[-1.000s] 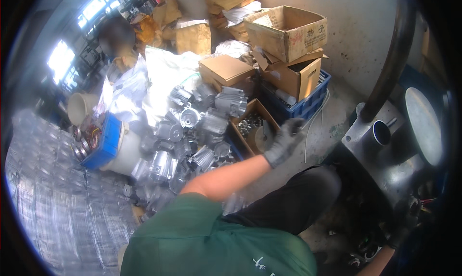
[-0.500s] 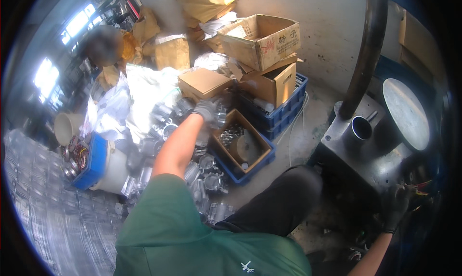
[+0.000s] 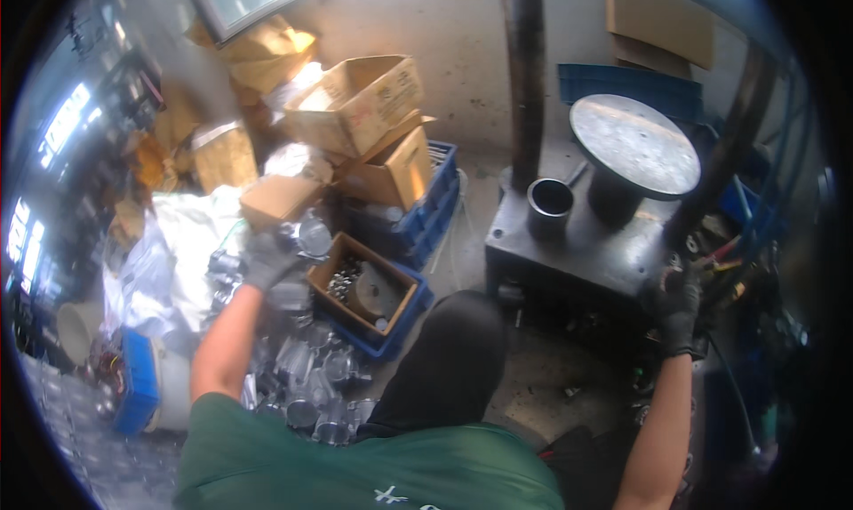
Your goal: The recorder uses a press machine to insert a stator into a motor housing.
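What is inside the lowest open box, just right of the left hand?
The box holds small shiny metal parts and a larger rounded piece. Whatever lies beneath them is covered and cannot be seen.

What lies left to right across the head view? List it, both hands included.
Pale bucket, blue bin, left gloved hand, open cardboard box of small metal parts, short upright dark tube, right gloved hand.
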Demonstrator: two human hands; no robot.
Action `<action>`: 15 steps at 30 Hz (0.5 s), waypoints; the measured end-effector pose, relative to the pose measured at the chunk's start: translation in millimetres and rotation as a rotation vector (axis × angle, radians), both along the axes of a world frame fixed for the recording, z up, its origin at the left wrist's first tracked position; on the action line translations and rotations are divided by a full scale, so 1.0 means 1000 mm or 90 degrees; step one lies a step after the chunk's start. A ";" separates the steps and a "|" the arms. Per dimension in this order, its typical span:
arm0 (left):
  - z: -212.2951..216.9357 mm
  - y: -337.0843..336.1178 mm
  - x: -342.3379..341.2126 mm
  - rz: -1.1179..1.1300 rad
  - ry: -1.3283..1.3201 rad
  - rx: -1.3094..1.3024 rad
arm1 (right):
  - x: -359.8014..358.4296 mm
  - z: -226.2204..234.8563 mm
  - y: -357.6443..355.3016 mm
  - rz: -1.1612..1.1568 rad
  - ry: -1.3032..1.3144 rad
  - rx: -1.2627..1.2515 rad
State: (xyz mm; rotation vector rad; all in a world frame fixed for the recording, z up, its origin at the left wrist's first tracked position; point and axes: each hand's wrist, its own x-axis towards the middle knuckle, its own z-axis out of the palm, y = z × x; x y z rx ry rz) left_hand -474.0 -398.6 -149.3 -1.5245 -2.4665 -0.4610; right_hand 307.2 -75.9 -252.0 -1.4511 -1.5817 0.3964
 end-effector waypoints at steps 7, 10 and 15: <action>0.094 0.089 0.194 -0.418 -0.585 0.360 | -0.023 0.043 -0.032 0.044 0.339 -0.101; 0.105 0.125 0.304 -0.480 -0.529 0.260 | -0.024 0.088 -0.059 0.012 0.526 -0.080; 0.074 0.172 0.458 -0.595 -0.825 0.170 | 0.000 0.130 -0.083 0.123 0.795 -0.042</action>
